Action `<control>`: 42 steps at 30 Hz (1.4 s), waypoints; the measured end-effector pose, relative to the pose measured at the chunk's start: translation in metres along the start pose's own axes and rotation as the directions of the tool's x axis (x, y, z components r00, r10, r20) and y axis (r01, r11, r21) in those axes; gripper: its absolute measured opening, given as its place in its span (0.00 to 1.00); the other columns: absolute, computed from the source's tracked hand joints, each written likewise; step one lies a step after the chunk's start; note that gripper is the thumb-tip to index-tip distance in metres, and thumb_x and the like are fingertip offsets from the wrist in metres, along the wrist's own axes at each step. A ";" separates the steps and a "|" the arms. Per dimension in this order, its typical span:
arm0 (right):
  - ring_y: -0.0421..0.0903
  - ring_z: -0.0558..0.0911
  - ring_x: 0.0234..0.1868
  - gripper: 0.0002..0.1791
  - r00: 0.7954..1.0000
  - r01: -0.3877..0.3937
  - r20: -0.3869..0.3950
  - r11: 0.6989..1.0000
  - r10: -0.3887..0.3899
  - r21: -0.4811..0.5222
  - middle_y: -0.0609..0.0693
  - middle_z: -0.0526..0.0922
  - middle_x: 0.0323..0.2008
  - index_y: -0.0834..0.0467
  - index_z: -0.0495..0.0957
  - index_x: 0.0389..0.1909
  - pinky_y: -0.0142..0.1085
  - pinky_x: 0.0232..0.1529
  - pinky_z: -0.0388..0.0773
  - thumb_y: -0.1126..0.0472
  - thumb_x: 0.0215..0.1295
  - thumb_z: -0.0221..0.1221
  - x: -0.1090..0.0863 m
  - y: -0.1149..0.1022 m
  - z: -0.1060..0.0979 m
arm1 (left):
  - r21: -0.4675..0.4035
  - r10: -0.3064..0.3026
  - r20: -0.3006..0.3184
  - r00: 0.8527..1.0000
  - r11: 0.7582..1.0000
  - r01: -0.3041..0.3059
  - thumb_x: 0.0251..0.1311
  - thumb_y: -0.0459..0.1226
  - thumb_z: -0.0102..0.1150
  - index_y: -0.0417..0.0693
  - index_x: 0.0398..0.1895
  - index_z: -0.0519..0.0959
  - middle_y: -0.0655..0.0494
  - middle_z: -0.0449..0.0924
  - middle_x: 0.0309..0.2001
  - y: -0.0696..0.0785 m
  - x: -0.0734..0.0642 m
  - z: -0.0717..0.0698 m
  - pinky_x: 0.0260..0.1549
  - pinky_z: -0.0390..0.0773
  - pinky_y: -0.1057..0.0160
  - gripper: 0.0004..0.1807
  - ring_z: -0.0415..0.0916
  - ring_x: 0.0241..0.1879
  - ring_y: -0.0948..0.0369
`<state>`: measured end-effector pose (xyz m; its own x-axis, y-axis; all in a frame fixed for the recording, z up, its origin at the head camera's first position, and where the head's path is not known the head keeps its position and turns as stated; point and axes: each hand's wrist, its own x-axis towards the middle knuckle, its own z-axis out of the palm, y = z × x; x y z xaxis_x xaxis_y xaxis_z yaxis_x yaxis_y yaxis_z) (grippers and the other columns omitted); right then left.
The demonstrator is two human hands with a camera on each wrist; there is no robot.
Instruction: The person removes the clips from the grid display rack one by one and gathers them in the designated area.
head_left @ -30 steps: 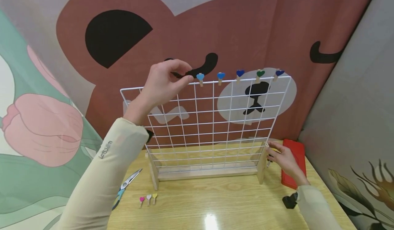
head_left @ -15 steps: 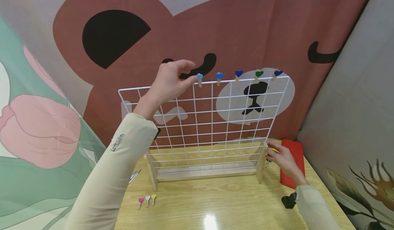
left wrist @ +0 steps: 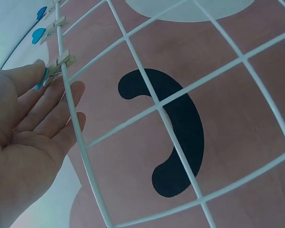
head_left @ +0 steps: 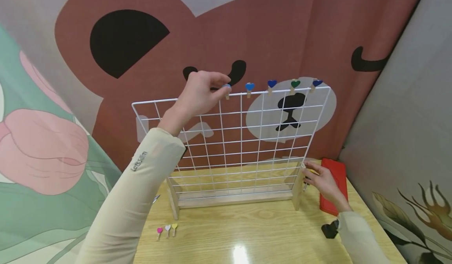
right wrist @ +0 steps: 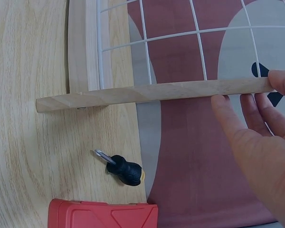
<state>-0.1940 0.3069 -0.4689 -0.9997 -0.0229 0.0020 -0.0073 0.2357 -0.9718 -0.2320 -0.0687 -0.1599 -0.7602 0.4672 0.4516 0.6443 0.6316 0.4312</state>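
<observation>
A white wire grid (head_left: 231, 138) stands upright in a wooden stand (head_left: 234, 199). At its top edge my left hand (head_left: 201, 93) pinches a small wooden clothespin (left wrist: 61, 64) with a light blue heart. The thumb covers most of that heart, and the pin sits on the top wire. To its right along the same wire are several more heart clothespins, among them a blue one (head_left: 249, 87) and a green one (head_left: 295, 84). Low on the right, my right hand (head_left: 323, 181) grips the end of the stand's wooden side post (right wrist: 156, 91) between thumb and fingers.
Three clothespins with pink (head_left: 159, 231), white (head_left: 167, 228) and yellow (head_left: 174, 227) hearts lie at the table's front left. Scissors (head_left: 156, 198) are mostly behind the left sleeve. A short screwdriver (right wrist: 126, 171) and a red case (right wrist: 102, 214) lie beyond the right post.
My left hand has moved right along the top wire to the light blue clothespin, and its fingers have closed on it. The right hand has stayed at the side post.
</observation>
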 end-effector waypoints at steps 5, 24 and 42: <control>0.36 0.78 0.50 0.35 1.000 -0.004 -0.001 1.000 0.004 -0.011 0.69 0.61 0.65 0.71 0.55 0.70 0.41 0.52 0.76 0.54 0.72 0.53 0.000 -0.002 0.000 | -0.020 -0.009 -0.012 1.000 1.000 0.009 0.65 0.38 0.59 0.44 0.49 0.81 0.57 0.85 0.33 -0.001 -0.002 -0.001 0.45 0.77 0.63 0.12 0.83 0.40 0.64; 0.34 0.77 0.50 0.35 1.000 -0.005 0.005 1.000 0.005 -0.015 0.69 0.60 0.66 0.71 0.54 0.70 0.50 0.55 0.70 0.54 0.72 0.53 -0.003 0.000 0.000 | -0.044 -0.059 -0.055 0.997 0.997 0.056 0.64 0.39 0.60 0.46 0.38 0.84 0.56 0.85 0.28 0.005 -0.002 0.001 0.31 0.71 0.64 0.07 0.80 0.31 0.65; 0.45 0.77 0.54 0.35 1.000 -0.021 0.008 1.000 0.021 -0.019 0.69 0.60 0.66 0.70 0.54 0.70 0.39 0.51 0.76 0.54 0.72 0.53 -0.001 0.000 -0.001 | -0.035 -0.050 -0.152 0.987 0.998 0.045 0.64 0.37 0.60 0.45 0.35 0.85 0.56 0.84 0.25 0.005 -0.004 0.004 0.22 0.66 0.66 0.07 0.77 0.24 0.63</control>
<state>-0.1926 0.3078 -0.4687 -0.9995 -0.0259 -0.0200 0.0128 0.2544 -0.9670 -0.2259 -0.0644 -0.1629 -0.7698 0.3360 0.5427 0.6119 0.6302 0.4778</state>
